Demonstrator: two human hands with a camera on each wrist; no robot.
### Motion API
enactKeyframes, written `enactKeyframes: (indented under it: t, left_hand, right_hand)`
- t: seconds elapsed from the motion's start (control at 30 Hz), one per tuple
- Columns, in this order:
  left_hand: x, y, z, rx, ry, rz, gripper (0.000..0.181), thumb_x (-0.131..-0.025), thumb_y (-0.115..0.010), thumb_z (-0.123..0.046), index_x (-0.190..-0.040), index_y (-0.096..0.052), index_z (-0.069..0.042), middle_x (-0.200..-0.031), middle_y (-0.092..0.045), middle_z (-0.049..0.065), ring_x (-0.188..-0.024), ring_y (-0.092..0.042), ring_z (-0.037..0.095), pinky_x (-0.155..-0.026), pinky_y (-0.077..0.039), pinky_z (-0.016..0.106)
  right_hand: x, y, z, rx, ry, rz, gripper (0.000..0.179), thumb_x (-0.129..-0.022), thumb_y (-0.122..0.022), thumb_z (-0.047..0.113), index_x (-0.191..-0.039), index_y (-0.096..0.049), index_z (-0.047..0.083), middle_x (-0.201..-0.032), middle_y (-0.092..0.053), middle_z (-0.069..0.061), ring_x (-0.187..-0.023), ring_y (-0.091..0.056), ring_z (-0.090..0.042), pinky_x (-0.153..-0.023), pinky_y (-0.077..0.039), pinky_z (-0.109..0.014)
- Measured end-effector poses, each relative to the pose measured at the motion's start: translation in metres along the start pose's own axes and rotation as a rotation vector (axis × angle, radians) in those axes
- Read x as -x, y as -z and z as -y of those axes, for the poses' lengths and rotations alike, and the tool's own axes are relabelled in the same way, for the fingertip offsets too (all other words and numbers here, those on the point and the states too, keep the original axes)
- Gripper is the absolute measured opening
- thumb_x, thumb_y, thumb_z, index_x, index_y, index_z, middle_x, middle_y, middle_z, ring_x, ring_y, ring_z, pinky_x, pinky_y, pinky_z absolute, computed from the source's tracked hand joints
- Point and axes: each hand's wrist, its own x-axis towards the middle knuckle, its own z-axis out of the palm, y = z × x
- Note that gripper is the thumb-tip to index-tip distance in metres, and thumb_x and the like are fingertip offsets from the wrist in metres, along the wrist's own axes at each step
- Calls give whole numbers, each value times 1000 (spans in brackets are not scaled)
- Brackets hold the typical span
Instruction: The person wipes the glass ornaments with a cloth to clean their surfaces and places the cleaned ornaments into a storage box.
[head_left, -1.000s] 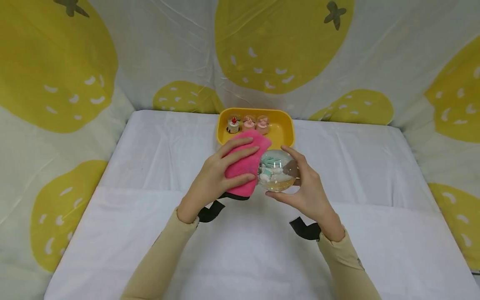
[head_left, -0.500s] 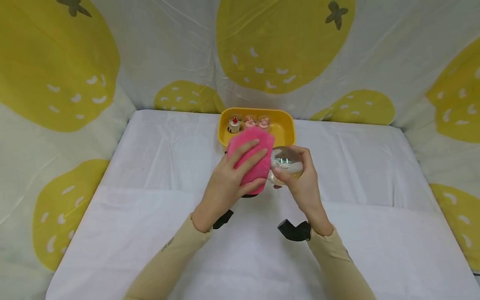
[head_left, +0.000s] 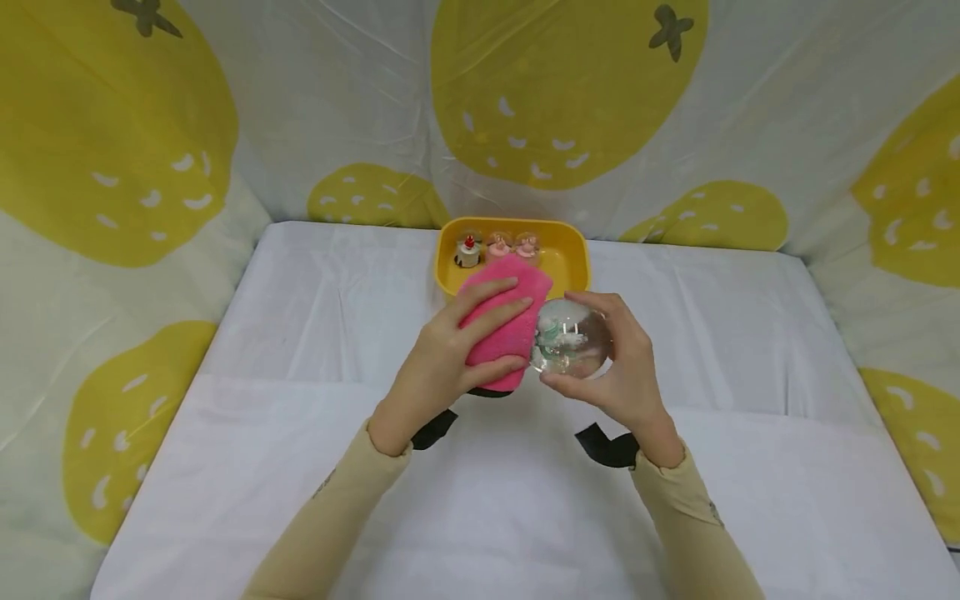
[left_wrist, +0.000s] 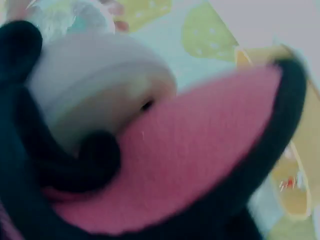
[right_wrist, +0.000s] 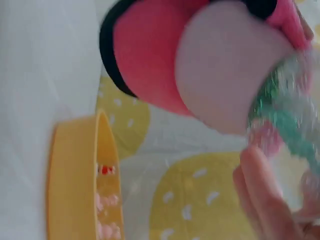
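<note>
Over the middle of the table, my two hands hold a snow globe (head_left: 572, 337) lying sideways. My right hand (head_left: 633, 375) grips the clear ball, fingers on its far side and thumb on its near side. Pale green and white shapes show inside the glass. My left hand (head_left: 431, 362) presses a pink cloth (head_left: 510, 329) with black edging around the base end, fingers spread across it. The right wrist view shows the pale round base (right_wrist: 225, 65) between the cloth and the ball. In the left wrist view the base (left_wrist: 100, 75) is blurred.
Behind the hands stands a yellow tray (head_left: 566, 237), partly covered by the cloth in the head view. Inside it are a white ornament with a red top (head_left: 468, 250) and two pink ones (head_left: 498, 248). A white cloth (head_left: 750, 333) covers the table; a lemon-print curtain (head_left: 375, 100) hangs behind.
My right hand has turned the globe: its thumb lay across the ball half a second ago and is now at the near side. Both hands sit slightly farther right than a second ago.
</note>
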Motion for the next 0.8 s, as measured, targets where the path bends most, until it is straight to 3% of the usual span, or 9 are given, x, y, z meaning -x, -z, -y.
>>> enactKeyframes:
  t: [0.1,0.2,0.3,0.4,0.5,0.6,0.7,0.8]
  left_hand:
    - [1,-9,-5,-103,16,-19,61,-79,-80,-30,-133,-57,-13,-141,-42,7,-124,-44,29,-97,-46,35]
    - [3,-13,-4,-124,40,-23,61,-79,-80,-30,-132,-57,-13,-141,-42,6,-122,-45,29,-97,-46,35]
    - [2,-9,3,-52,65,-31,61,-77,-81,-27,-131,-58,-13,-141,-43,5,-124,-44,25,-96,-46,34]
    - [0,-3,11,53,71,-29,60,-77,-82,-23,-131,-59,-13,-141,-43,5,-128,-41,21,-94,-48,32]
    - [-2,1,15,123,57,-11,60,-77,-82,-22,-131,-58,-12,-141,-43,5,-130,-39,19,-92,-49,32]
    - [-3,1,15,100,25,17,61,-78,-81,-24,-132,-57,-11,-141,-43,6,-128,-41,20,-92,-49,32]
    - [-4,-2,10,11,0,28,62,-78,-81,-28,-133,-57,-12,-139,-45,6,-126,-44,21,-94,-48,32]
    - [-3,-6,5,-91,-15,16,62,-78,-81,-30,-132,-58,-12,-139,-45,7,-124,-45,26,-96,-46,35]
  right_hand:
    - [1,-5,3,-91,-272,-56,61,-79,-77,24,-130,-50,5,-119,-53,-9,-90,-57,-22,-62,-56,-27]
    - [3,-5,6,-147,-453,-5,60,-83,-71,16,-136,-43,10,-128,-47,-8,-96,-55,-26,-63,-57,-30]
    - [4,-1,6,-128,-433,128,78,-81,-75,10,-145,-32,16,-139,-38,-8,-106,-51,-26,-73,-56,-29]
    - [5,3,2,-54,-285,199,99,-71,-83,2,-150,-26,20,-139,-38,-8,-109,-49,-23,-73,-55,-26]
    - [4,5,-2,39,-119,178,104,-62,-89,1,-148,-32,15,-129,-45,-9,-106,-49,-21,-71,-55,-23]
    - [3,4,-6,35,-29,131,98,-56,-90,-4,-140,-41,8,-121,-48,-12,-98,-51,-22,-69,-53,-21]
    - [3,-1,-8,-51,-89,65,85,-60,-85,-6,-134,-45,3,-123,-49,-13,-96,-52,-22,-71,-53,-21]
    - [3,-7,-6,-184,-285,-11,64,-74,-75,0,-132,-45,2,-123,-50,-11,-87,-60,-22,-66,-56,-26]
